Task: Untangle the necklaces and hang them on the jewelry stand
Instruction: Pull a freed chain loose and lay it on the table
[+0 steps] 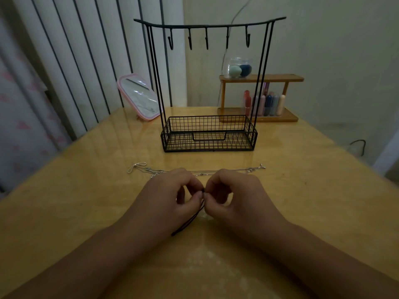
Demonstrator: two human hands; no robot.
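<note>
Head view: left hand [172,197] and right hand [233,197] meet fingertip to fingertip above table [302,190] centre, fingers curled, both pinching top end of black cord necklace [187,221]; cord trails down toward left wrist. Silver chain necklaces [200,170] lie strung out across table just beyond knuckles, toward far edge. Black wire jewelry stand [208,134] upright behind chains, hooks bare. Pink mirror [139,97] at far left corner, wooden rack [259,98] at far right
</note>
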